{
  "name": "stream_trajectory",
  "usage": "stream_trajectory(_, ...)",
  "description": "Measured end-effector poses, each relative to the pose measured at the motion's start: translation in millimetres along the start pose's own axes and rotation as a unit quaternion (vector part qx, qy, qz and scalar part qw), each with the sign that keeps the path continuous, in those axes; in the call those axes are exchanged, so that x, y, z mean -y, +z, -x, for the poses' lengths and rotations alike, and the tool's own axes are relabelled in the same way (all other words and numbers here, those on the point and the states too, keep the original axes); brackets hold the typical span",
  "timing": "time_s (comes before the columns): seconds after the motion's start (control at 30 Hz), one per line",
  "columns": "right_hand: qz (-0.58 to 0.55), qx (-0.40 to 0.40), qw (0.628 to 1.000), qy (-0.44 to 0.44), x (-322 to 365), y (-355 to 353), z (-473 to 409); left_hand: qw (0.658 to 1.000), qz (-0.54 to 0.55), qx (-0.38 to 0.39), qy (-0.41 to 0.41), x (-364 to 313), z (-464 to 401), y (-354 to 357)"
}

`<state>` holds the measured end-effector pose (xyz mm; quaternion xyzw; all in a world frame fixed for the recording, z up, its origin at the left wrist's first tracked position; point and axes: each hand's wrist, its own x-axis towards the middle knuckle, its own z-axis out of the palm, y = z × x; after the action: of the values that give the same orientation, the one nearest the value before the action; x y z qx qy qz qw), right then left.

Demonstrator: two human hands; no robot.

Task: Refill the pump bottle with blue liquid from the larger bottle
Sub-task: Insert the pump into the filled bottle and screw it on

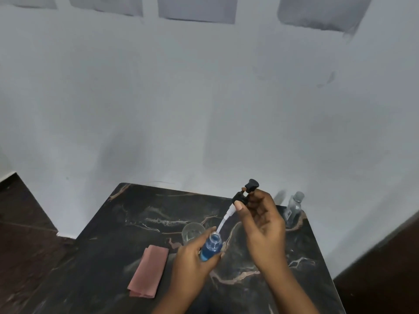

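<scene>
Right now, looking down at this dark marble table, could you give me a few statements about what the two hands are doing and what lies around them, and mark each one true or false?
1. The left hand holds a small bottle with blue liquid in it. True.
2. The pump head is screwed onto that bottle. False: the right hand holds it lifted, with only the end of its tube at the open neck.
3. A folded pinkish cloth lies on the table to the left of the hands. True.
4. The clear bottle at the far right corner lies on its side. False: it stands upright with its cap on.
5. A clear glass stands just behind the left hand. True.
</scene>
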<state>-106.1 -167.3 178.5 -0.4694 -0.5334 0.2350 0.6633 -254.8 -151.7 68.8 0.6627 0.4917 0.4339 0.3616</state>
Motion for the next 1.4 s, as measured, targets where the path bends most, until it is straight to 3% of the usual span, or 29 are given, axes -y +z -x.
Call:
stream_trajectory(0.57, 0.049, 0.049, 0.997, 0.038, -5, -3, 14, 0.998, 0.006, 0.046, 0.043, -42, -9, -7)
stream_trajectory(0.83, 0.069, 0.121, 0.989, 0.056, -9, -3, 16, 0.998, 0.014, 0.043, 0.036, -48, -11, -12)
stream_trajectory(1.07, 0.092, 0.096, 0.990, 0.056, -19, 4, 18, 0.998, 0.020, 0.043, 0.029, -57, -13, -19)
stream_trajectory(1.2, 0.075, 0.076, 0.991, 0.077, -24, 9, 17, 0.999, 0.005, 0.036, 0.038, -61, -13, -19)
stream_trajectory(1.4, 0.012, 0.135, 0.984, 0.114, -21, 5, 19, 0.998, 0.002, 0.053, 0.038, -70, -17, -23)
